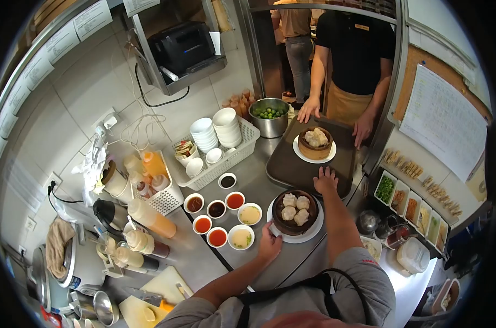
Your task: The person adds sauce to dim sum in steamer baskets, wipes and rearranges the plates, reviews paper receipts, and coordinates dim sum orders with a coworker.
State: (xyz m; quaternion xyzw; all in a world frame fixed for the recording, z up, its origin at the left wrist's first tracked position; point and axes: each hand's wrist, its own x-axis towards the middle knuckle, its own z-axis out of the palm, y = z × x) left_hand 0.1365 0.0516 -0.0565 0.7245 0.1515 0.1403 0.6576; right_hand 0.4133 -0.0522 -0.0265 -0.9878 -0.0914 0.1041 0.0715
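My left hand [270, 243] grips the near left rim of a white plate [315, 235]. On that plate stands a round bamboo steamer [281, 223] with several pale dumplings [295, 209] inside. My right hand [326, 181] lies with fingers spread on the near edge of a dark brown tray [281, 167]. A second bamboo steamer [316, 153] of dumplings sits on another white plate [298, 148] on the tray. Across from me, a person's hand [309, 109] touches the tray's far side, and their other hand [362, 130] is at its right edge.
Several small sauce bowls [217, 236] stand left of my plate. Behind them is a white basket [244, 146] with stacked bowls. A pot of limes [268, 127] stands beside the tray. Squeeze bottles [152, 218] and a cutting board [169, 284] are at left, topping containers [412, 210] at right.
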